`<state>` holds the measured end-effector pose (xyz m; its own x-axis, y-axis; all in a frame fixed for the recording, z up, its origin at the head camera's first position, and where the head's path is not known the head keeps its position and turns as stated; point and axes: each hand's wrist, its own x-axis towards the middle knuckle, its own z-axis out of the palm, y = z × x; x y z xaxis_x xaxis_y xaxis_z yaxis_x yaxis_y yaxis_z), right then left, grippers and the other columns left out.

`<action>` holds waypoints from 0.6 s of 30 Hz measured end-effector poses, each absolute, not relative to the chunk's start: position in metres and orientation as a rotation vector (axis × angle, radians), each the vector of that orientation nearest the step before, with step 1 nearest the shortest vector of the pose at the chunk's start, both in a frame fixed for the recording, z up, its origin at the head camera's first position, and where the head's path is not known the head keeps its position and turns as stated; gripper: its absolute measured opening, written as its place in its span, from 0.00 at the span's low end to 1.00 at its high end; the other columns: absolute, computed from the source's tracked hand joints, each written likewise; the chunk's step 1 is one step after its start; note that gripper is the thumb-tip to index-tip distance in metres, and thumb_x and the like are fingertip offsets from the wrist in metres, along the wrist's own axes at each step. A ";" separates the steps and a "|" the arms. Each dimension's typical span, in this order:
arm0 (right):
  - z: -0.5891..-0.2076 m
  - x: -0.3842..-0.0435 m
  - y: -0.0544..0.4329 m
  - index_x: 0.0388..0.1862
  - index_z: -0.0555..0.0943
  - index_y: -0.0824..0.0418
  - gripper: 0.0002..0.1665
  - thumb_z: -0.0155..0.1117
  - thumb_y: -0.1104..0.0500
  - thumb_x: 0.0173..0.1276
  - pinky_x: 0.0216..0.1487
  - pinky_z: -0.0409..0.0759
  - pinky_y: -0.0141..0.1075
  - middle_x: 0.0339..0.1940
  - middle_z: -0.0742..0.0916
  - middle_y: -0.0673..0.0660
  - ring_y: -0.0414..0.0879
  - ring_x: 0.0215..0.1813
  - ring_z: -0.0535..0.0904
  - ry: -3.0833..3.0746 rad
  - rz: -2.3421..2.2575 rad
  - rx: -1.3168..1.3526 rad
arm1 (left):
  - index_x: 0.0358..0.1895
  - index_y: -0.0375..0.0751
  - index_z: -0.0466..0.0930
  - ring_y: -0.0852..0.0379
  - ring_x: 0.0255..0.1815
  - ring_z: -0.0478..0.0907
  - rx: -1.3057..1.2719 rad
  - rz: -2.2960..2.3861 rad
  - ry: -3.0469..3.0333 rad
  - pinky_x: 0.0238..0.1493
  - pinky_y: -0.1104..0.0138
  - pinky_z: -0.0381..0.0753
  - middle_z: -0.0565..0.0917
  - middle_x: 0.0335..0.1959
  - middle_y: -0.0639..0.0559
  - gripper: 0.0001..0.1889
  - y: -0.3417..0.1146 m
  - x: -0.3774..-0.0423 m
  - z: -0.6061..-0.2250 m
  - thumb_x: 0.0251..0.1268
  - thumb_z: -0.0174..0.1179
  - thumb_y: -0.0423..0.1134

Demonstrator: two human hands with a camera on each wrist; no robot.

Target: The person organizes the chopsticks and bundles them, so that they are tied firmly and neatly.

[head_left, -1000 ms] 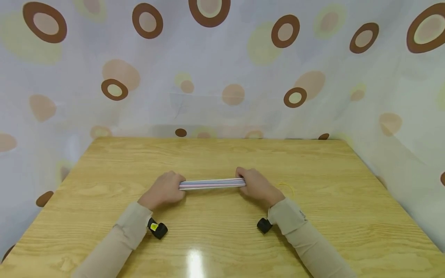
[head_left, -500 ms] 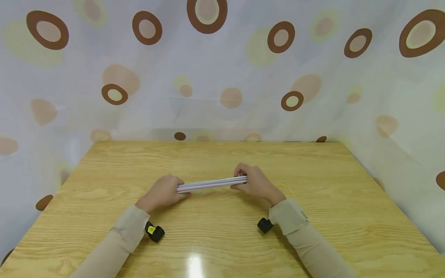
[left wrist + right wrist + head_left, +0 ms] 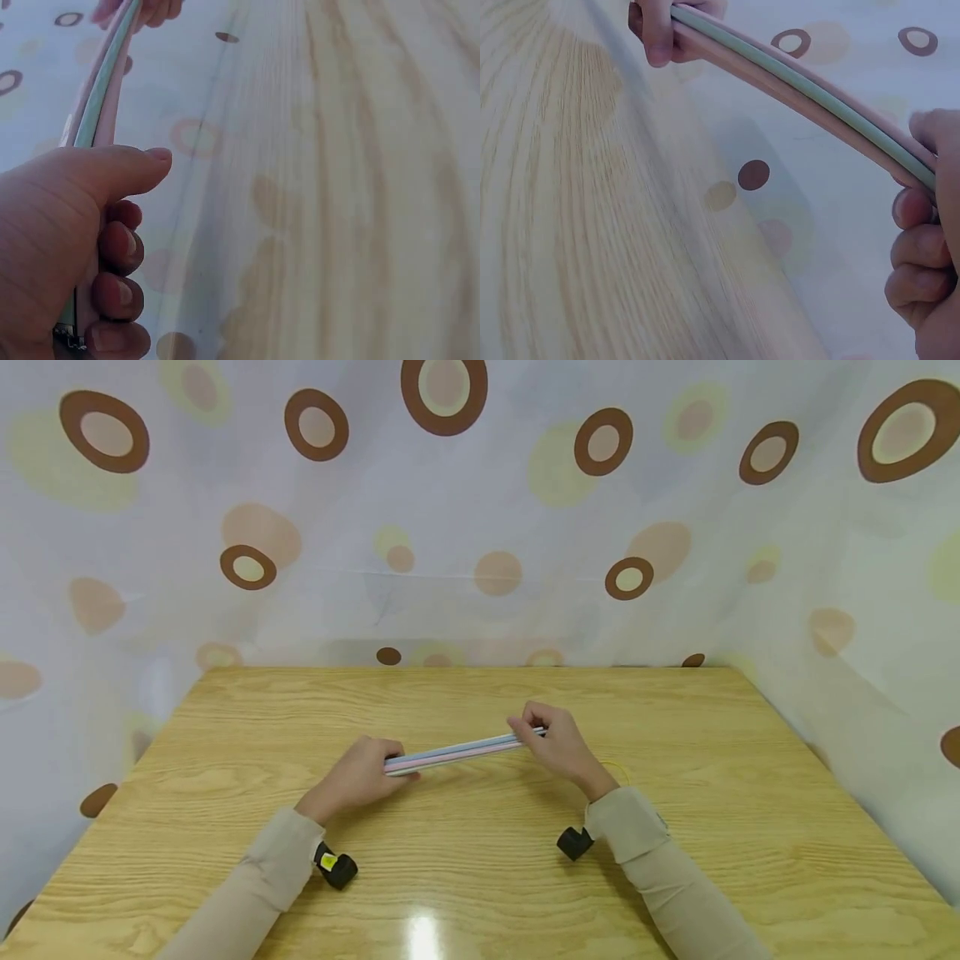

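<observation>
Between my two hands stretches a bundle of slim pastel sticks (image 3: pixel 457 752) in blue, pink, white and pale green, held above the table. My left hand (image 3: pixel 363 770) grips its left end, the fingers curled round it and the thumb along the side in the left wrist view. A dark tip with small silvery marks (image 3: pixel 69 335) shows below that palm. At the right, higher end, my right hand (image 3: pixel 558 743) holds the bundle (image 3: pixel 802 82) with thumb and curled fingers. The sticks' exact kind cannot be told.
A thin yellow loop (image 3: pixel 624 768) lies on the wooden table (image 3: pixel 480 860) just beyond the right wrist. Patterned cloth (image 3: pixel 450 527) with brown ovals hangs behind the table and along its sides. A black wrist camera (image 3: pixel 339 870) is strapped to each arm.
My right hand has risen and moved slightly right, tilting the bundle so its right end stands higher. The left hand keeps its grip in nearly the same place.
</observation>
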<state>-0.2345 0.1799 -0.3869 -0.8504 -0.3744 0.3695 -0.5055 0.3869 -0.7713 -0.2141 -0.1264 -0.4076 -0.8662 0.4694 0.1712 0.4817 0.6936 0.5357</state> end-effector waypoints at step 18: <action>-0.355 -0.204 0.160 0.17 0.67 0.63 0.21 0.52 0.64 0.74 0.37 0.73 0.37 0.17 0.73 0.50 0.41 0.23 0.68 -2.438 1.407 0.493 | 0.19 0.45 0.74 0.64 0.15 0.62 -0.779 -0.701 -2.817 0.20 0.72 0.63 0.70 0.13 0.59 0.16 -0.110 -0.205 -0.404 0.54 0.71 0.45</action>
